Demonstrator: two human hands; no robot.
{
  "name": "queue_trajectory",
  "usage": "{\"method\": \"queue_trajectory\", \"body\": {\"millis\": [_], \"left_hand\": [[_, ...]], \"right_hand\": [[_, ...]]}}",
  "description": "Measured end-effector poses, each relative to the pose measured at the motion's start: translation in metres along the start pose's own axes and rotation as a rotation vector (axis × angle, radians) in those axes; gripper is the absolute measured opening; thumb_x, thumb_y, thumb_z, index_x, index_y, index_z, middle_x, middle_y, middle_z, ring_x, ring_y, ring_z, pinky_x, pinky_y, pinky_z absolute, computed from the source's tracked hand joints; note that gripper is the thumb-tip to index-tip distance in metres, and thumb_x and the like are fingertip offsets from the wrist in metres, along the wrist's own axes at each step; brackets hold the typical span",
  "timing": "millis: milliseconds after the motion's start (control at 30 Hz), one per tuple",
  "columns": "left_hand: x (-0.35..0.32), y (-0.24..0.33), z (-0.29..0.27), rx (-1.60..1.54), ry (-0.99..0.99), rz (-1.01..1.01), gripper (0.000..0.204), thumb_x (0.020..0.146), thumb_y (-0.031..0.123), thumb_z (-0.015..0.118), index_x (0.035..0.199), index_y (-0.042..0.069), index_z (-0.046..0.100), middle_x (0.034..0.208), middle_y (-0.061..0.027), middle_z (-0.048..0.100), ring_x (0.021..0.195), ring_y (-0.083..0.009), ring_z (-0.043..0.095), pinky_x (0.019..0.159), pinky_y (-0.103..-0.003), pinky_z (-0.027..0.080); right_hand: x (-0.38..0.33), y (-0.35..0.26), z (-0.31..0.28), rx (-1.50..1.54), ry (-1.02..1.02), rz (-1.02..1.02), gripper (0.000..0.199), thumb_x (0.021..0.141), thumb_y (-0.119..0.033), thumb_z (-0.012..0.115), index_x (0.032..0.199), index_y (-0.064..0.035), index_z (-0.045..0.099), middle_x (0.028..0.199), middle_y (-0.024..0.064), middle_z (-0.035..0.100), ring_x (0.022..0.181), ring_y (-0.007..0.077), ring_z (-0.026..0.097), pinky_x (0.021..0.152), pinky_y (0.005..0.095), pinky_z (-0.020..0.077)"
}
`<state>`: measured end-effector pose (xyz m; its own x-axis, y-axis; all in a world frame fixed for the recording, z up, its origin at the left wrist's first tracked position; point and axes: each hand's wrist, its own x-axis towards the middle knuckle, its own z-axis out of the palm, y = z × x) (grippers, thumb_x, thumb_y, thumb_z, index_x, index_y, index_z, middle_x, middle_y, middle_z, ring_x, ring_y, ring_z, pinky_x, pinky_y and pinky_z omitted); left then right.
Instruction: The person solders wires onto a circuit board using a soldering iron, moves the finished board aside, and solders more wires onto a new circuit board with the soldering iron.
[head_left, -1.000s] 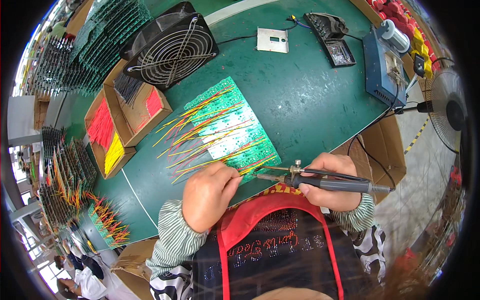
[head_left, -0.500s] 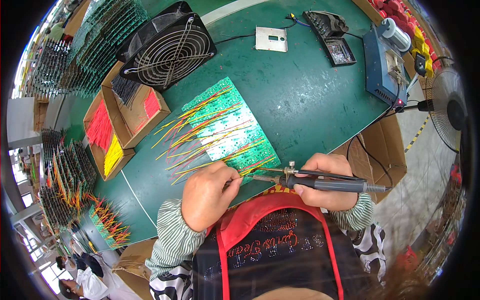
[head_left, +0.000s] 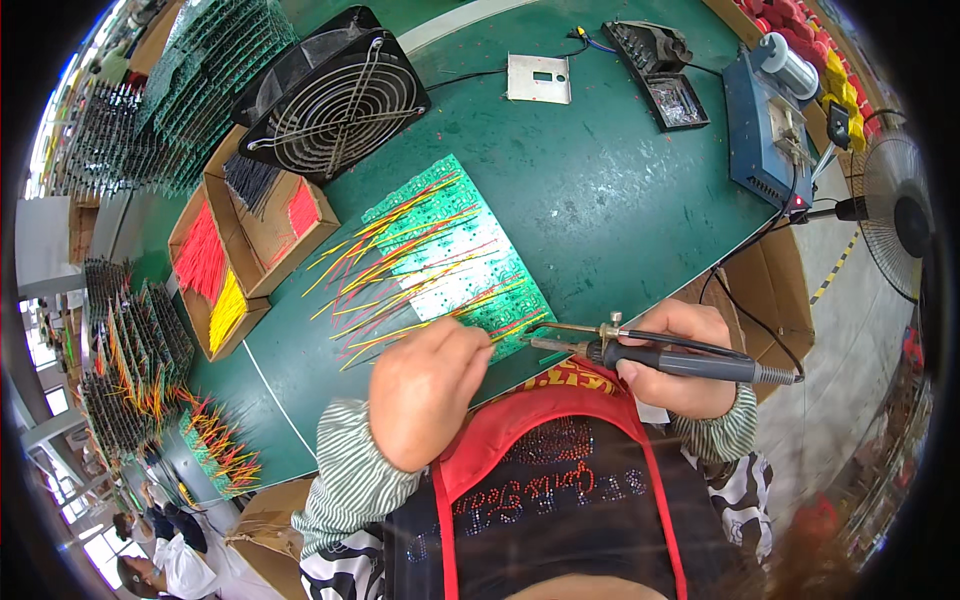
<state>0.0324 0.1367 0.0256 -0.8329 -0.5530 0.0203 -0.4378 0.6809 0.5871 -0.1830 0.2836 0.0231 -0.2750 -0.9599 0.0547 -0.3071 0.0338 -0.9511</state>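
A green circuit board panel (head_left: pixel 500 265) lies on the table, with rows of red, yellow and black wires (head_left: pixel 390 285) fanning out leftward. Over its near left corner, my left hand (head_left: pixel 425 385) is closed in a pinch. Its fingertips are beside the nearest wires, and what they hold is hidden. My right hand (head_left: pixel 685 375) grips a soldering iron (head_left: pixel 700 363) with a grey handle and a thin solder-feed tube. The iron's tip points left, close to the board's near right corner. Whether the tip touches anything is unclear.
A cardboard tray (head_left: pixel 255 270) of cut wires and a black fan (head_left: pixel 340 100) stand to the left. A blue soldering station (head_left: pixel 760 130) and black tray (head_left: pixel 665 85) are at the far right. A metal plate (head_left: pixel 538 78) lies behind. More wired boards (head_left: pixel 215 445) sit left.
My right hand and the soldering iron have shifted right, drawing the tip away from the left fingertips. My left hand has moved slightly, still pinched.
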Motion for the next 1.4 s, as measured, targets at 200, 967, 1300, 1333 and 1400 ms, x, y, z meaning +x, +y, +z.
{"method": "queue_trajectory", "body": {"millis": [200,967,1300,1333,1400], "left_hand": [[0.004,-0.007,0.014,-0.093,-0.091,-0.051,0.007,0.079,0.006,0.068,0.081,0.002,0.063,0.074,-0.0078,0.059,0.056,-0.0184,0.057,0.052,-0.030,0.045],[0.006,-0.003,0.015,-0.076,-0.065,-0.052,0.006,0.078,0.006,0.068,0.080,0.002,0.063,0.074,-0.0077,0.059,0.057,-0.0188,0.058,0.051,-0.031,0.044],[0.021,0.006,0.028,-0.005,-0.040,0.039,0.007,0.076,0.010,0.067,0.076,0.006,0.061,0.075,-0.0081,0.056,0.074,-0.0275,0.058,0.063,-0.038,0.047],[0.022,0.006,0.028,-0.012,-0.046,0.039,0.007,0.076,0.010,0.067,0.075,0.006,0.061,0.075,-0.0081,0.056,0.074,-0.0275,0.058,0.063,-0.038,0.047],[0.022,0.005,0.028,-0.014,-0.048,0.037,0.007,0.075,0.010,0.067,0.075,0.006,0.061,0.075,-0.0081,0.056,0.073,-0.0274,0.058,0.063,-0.038,0.047]], "right_hand": [[0.000,0.002,-0.002,0.007,-0.001,0.047,0.017,0.072,-0.011,0.073,0.077,-0.0027,0.059,0.061,0.0047,0.063,0.054,0.0112,0.062,0.050,0.0249,0.0475],[-0.002,0.003,-0.014,-0.040,0.039,-0.019,0.018,0.071,-0.011,0.073,0.077,-0.0019,0.059,0.062,0.0042,0.062,0.052,0.0100,0.059,0.048,0.0241,0.0448],[-0.006,0.008,-0.017,-0.054,0.084,0.032,0.019,0.071,-0.013,0.073,0.077,-0.0021,0.059,0.061,0.0027,0.061,0.051,0.0087,0.058,0.048,0.0233,0.0444],[-0.007,0.008,-0.017,-0.055,0.088,0.036,0.019,0.071,-0.013,0.073,0.077,-0.0021,0.059,0.061,0.0027,0.061,0.051,0.0087,0.058,0.048,0.0233,0.0444],[-0.006,0.008,-0.017,-0.017,0.086,0.062,0.018,0.070,-0.013,0.073,0.076,-0.0022,0.059,0.061,0.0028,0.061,0.052,0.0091,0.059,0.048,0.0237,0.0447]]}}
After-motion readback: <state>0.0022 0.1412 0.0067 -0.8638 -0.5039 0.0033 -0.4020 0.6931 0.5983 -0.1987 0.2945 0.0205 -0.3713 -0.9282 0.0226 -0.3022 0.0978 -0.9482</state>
